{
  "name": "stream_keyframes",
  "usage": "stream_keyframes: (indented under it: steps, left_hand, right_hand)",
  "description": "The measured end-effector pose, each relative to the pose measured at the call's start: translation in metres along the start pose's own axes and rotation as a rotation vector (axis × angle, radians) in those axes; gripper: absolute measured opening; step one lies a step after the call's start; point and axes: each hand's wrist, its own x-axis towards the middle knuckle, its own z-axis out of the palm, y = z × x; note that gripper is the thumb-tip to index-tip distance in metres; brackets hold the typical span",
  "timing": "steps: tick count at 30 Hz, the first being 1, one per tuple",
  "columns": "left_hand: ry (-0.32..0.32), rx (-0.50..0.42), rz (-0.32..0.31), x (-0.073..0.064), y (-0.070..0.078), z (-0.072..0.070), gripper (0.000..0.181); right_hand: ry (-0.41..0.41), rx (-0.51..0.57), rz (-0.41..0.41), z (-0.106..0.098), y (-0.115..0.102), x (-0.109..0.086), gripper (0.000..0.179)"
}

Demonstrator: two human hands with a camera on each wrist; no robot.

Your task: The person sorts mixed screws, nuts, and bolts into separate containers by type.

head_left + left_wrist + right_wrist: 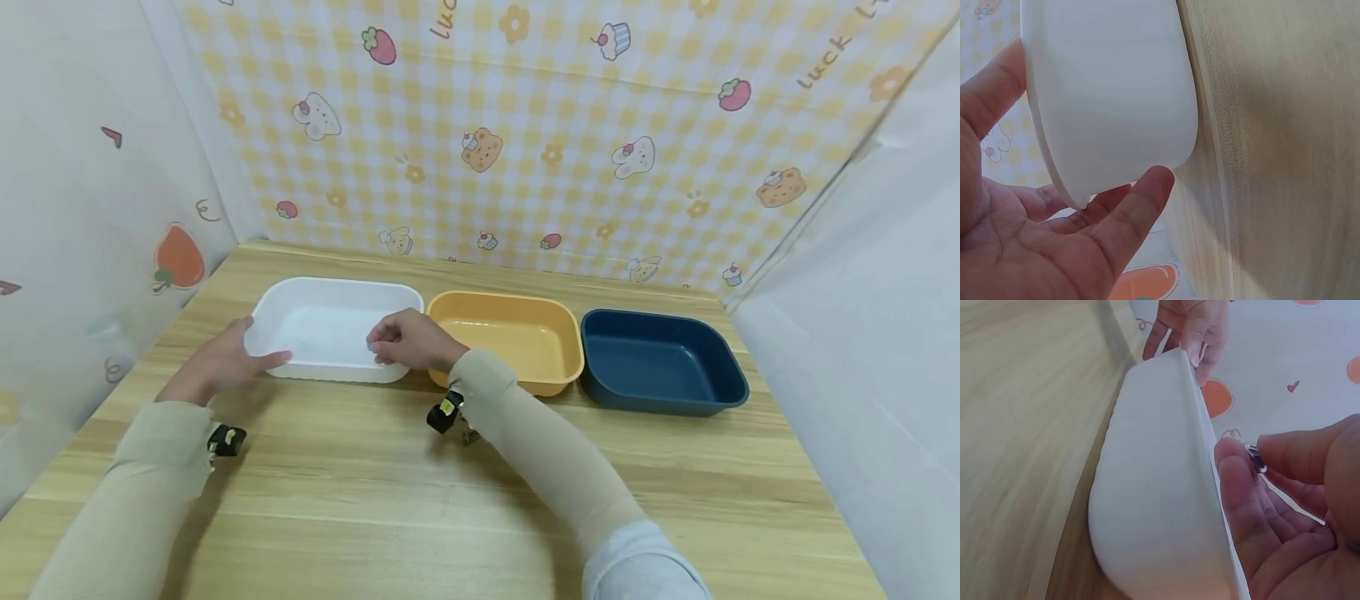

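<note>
A white plastic bin (330, 329) stands on the wooden table at the left. My left hand (228, 358) holds its left end, with the thumb at the near rim and the fingers around the end wall; the left wrist view shows that hand (1047, 231) at the bin's corner. Over the right part of the white bin, my right hand (412, 337) pinches a small shiny metal piece (1255, 459) between thumb and fingertips. Its exact kind is too small to tell. In the right wrist view, the right hand (1291, 506) is beside the bin's rim.
To the right of the white bin stand a yellow bin (517, 333), partly behind my right forearm, and a dark blue bin (660, 354). The three form a row near the back of the wooden table (360, 500). A patterned cloth (555, 183) hangs behind, with pale sheets at both sides.
</note>
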Motion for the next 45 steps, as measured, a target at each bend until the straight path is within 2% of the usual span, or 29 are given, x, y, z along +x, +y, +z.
stream_keyframes:
  steps: [3,5,10,16,18,20,23,26,29,35,42,45]
  left_hand:
    - [0.007,-0.005,0.016,0.0,0.0,0.0,0.114]
    - [0.013,0.0,0.011,0.0,-0.001,0.0,0.115]
    - [0.02,-0.001,-0.003,0.0,-0.001,0.0,0.117]
    - [0.027,-0.026,0.047,0.001,-0.002,0.002,0.109]
    - [0.027,-0.034,0.052,0.001,-0.002,0.003,0.108]
    - [0.031,-0.036,0.055,0.001,-0.001,0.004,0.107]
    - [0.033,-0.048,0.044,0.0,-0.001,0.004,0.108]
    - [0.037,-0.045,0.034,-0.002,-0.001,0.003,0.109]
    - [0.038,-0.036,0.018,-0.003,-0.002,0.002,0.111]
    - [0.037,-0.045,0.017,-0.003,0.002,0.002,0.11]
    - [0.036,-0.05,0.021,-0.004,0.003,0.002,0.112]
    - [0.033,-0.036,0.008,-0.005,0.002,0.001,0.116]
  right_hand:
    - [0.03,0.047,0.016,0.005,-0.002,0.012,0.016]
    - [0.047,0.119,0.042,0.008,-0.003,0.021,0.016]
    - [0.109,0.307,0.14,0.017,-0.006,0.04,0.012]
    - [0.198,0.478,0.268,0.024,-0.004,0.058,0.015]
    - [0.234,0.446,0.33,0.025,0.0,0.064,0.017]
    - [0.255,0.363,0.397,0.025,0.004,0.07,0.015]
    - [0.266,0.253,0.496,0.027,0.008,0.078,0.022]
    - [0.286,0.28,0.556,0.028,0.009,0.083,0.023]
    - [0.329,0.386,0.578,0.03,0.008,0.084,0.027]
    - [0.408,0.6,0.579,0.03,0.006,0.082,0.054]
    - [0.431,0.616,0.594,0.031,0.001,0.081,0.058]
    - [0.398,0.676,0.552,0.028,-0.001,0.078,0.056]
